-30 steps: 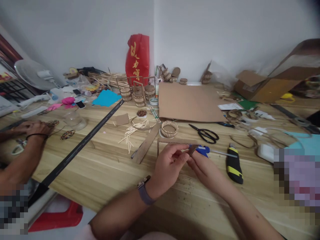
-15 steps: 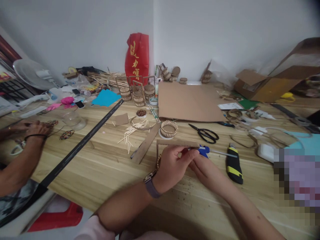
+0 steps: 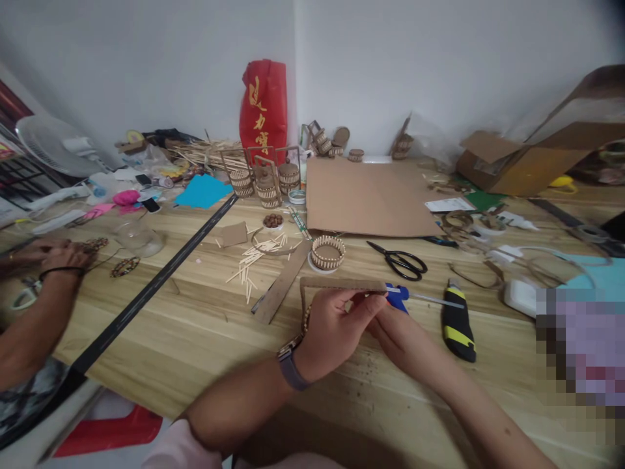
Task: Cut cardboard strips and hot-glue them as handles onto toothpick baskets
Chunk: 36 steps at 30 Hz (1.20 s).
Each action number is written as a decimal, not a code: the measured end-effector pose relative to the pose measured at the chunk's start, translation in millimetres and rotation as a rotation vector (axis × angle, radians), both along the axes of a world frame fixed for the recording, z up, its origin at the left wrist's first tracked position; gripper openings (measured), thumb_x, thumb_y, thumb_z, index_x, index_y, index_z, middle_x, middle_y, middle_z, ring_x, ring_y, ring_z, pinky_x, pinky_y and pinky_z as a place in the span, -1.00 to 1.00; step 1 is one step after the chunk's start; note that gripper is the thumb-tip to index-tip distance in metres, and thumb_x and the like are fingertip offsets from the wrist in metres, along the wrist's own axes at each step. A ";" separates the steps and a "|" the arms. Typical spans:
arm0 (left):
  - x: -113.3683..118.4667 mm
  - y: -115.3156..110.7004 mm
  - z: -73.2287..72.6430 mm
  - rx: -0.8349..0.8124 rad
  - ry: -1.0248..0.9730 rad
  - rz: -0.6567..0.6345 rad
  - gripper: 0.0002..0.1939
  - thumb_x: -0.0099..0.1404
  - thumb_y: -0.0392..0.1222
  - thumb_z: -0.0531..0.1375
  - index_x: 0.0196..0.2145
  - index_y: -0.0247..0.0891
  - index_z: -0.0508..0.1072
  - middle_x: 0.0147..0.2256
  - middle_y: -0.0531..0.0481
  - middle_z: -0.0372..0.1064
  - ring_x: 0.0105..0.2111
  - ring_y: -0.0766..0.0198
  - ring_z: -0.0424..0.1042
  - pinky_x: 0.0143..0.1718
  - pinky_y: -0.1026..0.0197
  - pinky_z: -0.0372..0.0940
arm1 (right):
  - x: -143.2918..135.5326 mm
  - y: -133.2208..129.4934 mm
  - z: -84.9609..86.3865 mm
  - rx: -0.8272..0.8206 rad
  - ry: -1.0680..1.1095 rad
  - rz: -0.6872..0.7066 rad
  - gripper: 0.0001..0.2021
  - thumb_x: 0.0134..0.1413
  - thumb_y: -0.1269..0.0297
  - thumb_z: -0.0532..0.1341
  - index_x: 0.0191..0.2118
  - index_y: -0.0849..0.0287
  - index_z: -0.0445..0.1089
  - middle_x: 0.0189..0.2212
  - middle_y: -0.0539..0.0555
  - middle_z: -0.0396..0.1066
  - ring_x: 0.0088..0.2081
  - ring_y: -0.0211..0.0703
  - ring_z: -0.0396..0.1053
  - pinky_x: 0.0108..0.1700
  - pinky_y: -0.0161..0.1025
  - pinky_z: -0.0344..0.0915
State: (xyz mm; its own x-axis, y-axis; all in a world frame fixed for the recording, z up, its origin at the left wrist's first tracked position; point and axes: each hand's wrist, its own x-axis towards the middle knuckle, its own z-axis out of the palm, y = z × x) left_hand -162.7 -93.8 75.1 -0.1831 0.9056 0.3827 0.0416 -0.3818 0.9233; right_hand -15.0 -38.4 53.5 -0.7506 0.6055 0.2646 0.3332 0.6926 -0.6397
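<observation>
My left hand [image 3: 336, 322], with a watch at its wrist, is closed on a small stick-sided basket [image 3: 306, 320], mostly hidden behind the hand. The basket's square brown cardboard handle [image 3: 342, 283] shows above my fingers. My right hand [image 3: 390, 322] meets the left, its fingertips hidden. It is closed around a blue glue gun [image 3: 398, 298], whose grip and nozzle are out of sight; a clear glue stick [image 3: 434, 299] juts from its back. Just beyond stands a round stick-sided ring [image 3: 327, 253] on a white lid. Black scissors [image 3: 403, 262] lie farther right.
A black-and-yellow utility knife [image 3: 458, 322] lies right of my hands. Loose sticks [image 3: 258, 257] and a cardboard strip [image 3: 280, 286] lie to the left. Behind are a cardboard sheet [image 3: 371, 198] and finished little baskets [image 3: 267, 193]. Another person's hands [image 3: 63, 257] work at far left.
The view has shifted slightly, so the things at left and centre sit a little farther left. My hands keep nearly the same pose and hold.
</observation>
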 end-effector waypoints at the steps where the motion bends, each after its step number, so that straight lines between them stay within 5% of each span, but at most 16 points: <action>1: -0.6 0.2 0.3 -0.009 0.001 0.000 -0.78 0.38 -0.06 0.29 -0.18 -0.23 0.67 -0.20 -0.07 0.66 -0.15 0.12 0.63 0.00 0.09 0.51 | -0.4 0.2 -1.3 -0.001 -0.002 -0.011 -0.77 0.38 0.27 -0.02 -0.22 0.10 0.37 -0.35 0.16 0.56 -0.28 -0.02 0.54 -0.25 -0.13 0.47; 13: -10.5 0.9 -0.5 -0.111 0.006 -0.102 -0.71 0.34 0.03 0.30 -0.16 -0.22 0.65 -0.19 -0.08 0.64 -0.10 0.12 0.59 0.10 0.03 0.45 | -2.3 1.4 -5.3 -0.018 0.022 -0.012 -0.77 0.38 0.26 -0.03 -0.23 0.11 0.35 -0.37 0.14 0.54 -0.34 -0.06 0.50 -0.32 -0.18 0.43; 21: -15.2 9.3 2.1 -0.079 -0.111 -0.157 -0.66 0.25 0.07 0.37 -0.20 -0.26 0.62 -0.18 -0.09 0.56 -0.15 0.19 0.53 -0.12 0.16 0.47 | -2.1 3.0 -7.0 0.043 -0.012 -0.014 -0.76 0.38 0.26 -0.04 -0.21 0.11 0.35 -0.37 0.15 0.55 -0.40 -0.07 0.48 -0.37 -0.19 0.41; 32: -18.1 5.9 0.0 0.032 0.095 -0.052 -0.74 0.34 0.02 0.31 -0.21 -0.23 0.63 -0.26 -0.05 0.50 -0.21 0.21 0.50 -0.13 0.17 0.44 | -1.5 -2.2 3.6 -0.007 0.018 0.041 -0.69 0.42 0.21 -0.04 -0.10 0.11 0.44 -0.24 0.18 0.60 -0.23 -0.02 0.55 -0.22 -0.14 0.48; 36: -19.2 6.0 -0.2 0.021 0.055 -0.069 -0.76 0.33 0.00 0.33 -0.21 -0.24 0.62 -0.30 -0.03 0.48 -0.27 0.25 0.48 -0.19 0.21 0.43 | 16.3 32.2 11.4 0.033 -0.130 -0.116 -0.64 0.40 0.12 0.01 0.11 0.13 0.42 -0.05 0.19 0.58 -0.04 0.02 0.54 -0.05 -0.10 0.46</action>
State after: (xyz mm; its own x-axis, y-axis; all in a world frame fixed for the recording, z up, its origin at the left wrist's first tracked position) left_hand -182.0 -87.8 74.9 -0.0986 0.9068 0.4099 0.0654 -0.4051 0.9119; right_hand 1.2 -6.2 64.9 -0.7052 0.6829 0.1907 0.4910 0.6644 -0.5634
